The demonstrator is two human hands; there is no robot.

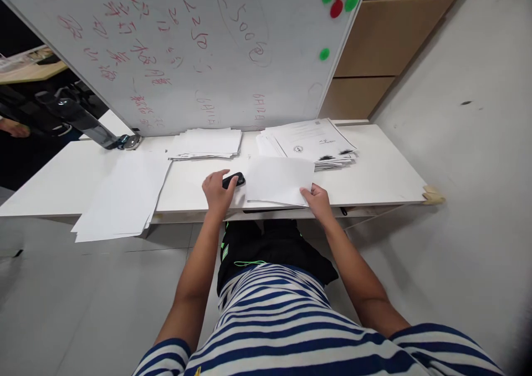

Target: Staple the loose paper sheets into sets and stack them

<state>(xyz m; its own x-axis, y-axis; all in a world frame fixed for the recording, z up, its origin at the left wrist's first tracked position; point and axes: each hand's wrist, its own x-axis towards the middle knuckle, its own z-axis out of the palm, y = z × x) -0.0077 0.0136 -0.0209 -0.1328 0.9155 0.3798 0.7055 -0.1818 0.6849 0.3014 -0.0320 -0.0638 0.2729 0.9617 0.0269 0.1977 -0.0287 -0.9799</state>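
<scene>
My left hand [216, 190] is curled around the left end of a small black stapler [238, 178], with the thumb along its near side and the fingers behind it. The palm hides part of the stapler. A few white sheets of paper [278, 179] lie just to the right, their near edge at the front of the table. My right hand [318, 201] pinches the lower right corner of these sheets, thumb on top. Behind them, a stack of printed papers [316, 137] with a round stamp is partly covered by the white sheets.
On the white table [382, 171] are another paper stack [208, 142] and loose sheets [124, 193] overhanging the front edge at left. A bottle [83, 121] leans at the back left. A whiteboard [282, 49] rises behind, beside cardboard boxes [386, 37]. Another person's hand [14, 127] shows far left.
</scene>
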